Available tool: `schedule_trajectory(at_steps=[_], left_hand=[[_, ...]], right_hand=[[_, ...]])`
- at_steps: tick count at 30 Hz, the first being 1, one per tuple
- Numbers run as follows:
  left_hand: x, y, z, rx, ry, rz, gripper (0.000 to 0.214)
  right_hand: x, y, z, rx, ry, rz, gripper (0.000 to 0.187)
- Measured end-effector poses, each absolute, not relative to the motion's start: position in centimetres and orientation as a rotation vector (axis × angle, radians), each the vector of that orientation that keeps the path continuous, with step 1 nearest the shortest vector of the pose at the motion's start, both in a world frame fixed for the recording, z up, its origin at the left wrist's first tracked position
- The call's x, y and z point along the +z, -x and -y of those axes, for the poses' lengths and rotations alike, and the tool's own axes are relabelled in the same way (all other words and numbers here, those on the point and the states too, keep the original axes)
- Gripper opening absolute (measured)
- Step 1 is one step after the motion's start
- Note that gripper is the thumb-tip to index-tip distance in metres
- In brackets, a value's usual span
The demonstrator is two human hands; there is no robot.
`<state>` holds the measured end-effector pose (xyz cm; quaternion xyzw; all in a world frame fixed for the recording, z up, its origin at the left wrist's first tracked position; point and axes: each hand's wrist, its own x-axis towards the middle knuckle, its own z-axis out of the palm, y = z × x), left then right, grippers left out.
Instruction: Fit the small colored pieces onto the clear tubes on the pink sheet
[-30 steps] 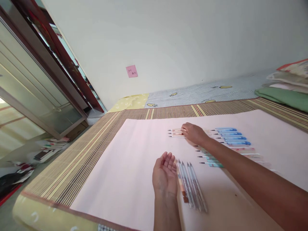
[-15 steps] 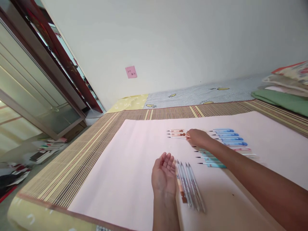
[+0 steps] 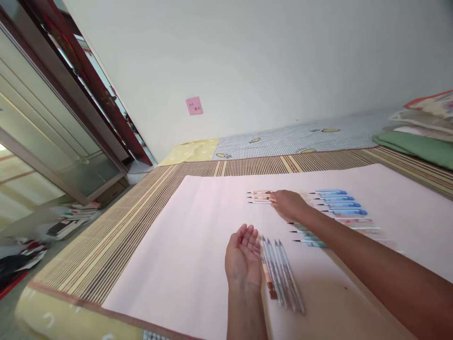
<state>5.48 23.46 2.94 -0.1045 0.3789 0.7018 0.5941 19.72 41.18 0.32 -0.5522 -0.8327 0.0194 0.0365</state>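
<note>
My left hand (image 3: 243, 257) rests palm up on the pale sheet (image 3: 170, 245), its fingers apart and slightly curled, holding nothing. Right beside it lie several clear-barrelled pens (image 3: 283, 274) and one orange-and-brown pen (image 3: 268, 274), tips pointing away from me. Farther off, my right hand (image 3: 288, 204) is closed, its fingertips at the near ends of a few brown-and-white pens (image 3: 261, 198) with dark tips pointing left. It appears to pinch one of them; the palm hides the rest. Under the right forearm lie green-and-teal pens (image 3: 314, 243), partly covered.
Blue pens (image 3: 348, 205) lie in a row to the right, with pink-and-white pens (image 3: 356, 221) nearer me. A striped mat (image 3: 116, 226) lies under the sheet. Folded cloths (image 3: 417, 148) are stacked at the back right. The wall (image 3: 265, 61) bears a pink note (image 3: 194, 106).
My right hand has shifted slightly left along the brown-and-white pens. The left hand stays palm up in place; the view has moved a little.
</note>
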Motion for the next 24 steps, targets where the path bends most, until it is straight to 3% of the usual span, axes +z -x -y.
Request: schedule_trajectory(at_steps=[15, 24], left_hand=[[3.0, -4.9, -23.5, 1.647, 0.248, -0.882, 0.014], [2.9, -4.1, -23.3, 1.681, 0.234, -0.897, 0.014]], right_hand=[[-0.5, -18.5, -40.8, 0.049, 1.586, 2.529, 0.018], [-0.5, -15.0, -37.6, 0.219, 1.188, 2.698, 0.015]])
